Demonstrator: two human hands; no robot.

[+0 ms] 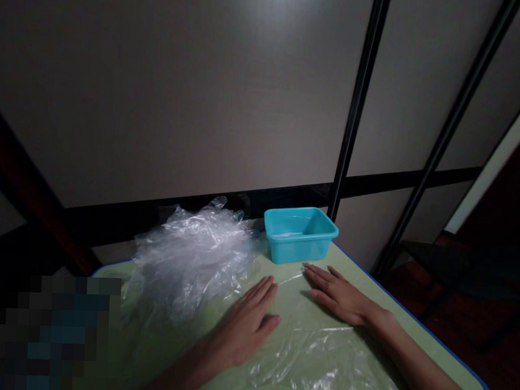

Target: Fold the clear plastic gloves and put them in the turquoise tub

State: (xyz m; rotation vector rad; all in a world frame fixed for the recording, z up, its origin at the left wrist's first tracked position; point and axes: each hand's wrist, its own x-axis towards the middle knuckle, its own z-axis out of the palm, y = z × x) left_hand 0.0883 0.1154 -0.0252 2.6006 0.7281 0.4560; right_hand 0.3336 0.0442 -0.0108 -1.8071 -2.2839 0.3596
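Note:
My left hand (251, 320) lies palm down over the table, its fingers stretched out and the thumb apart. To the right, my right hand (339, 294) is also flat, fingers extended toward the bin. Thin clear plastic film (322, 362) is spread on the tabletop around and between both hands. Beyond my left hand rises a loose, crumpled heap of clear plastic (198, 255); whether it is bags or gloves I cannot tell. A turquoise plastic bin (303, 247) stands just past my right fingertips, with something whitish inside that I cannot make out.
The pale green table (442, 360) has a blue edge. Behind it stand large grey panels (203, 102) with black frames. A dark chair (462, 270) is at the right on a reddish floor. A pixelated patch (46, 335) hides the lower left.

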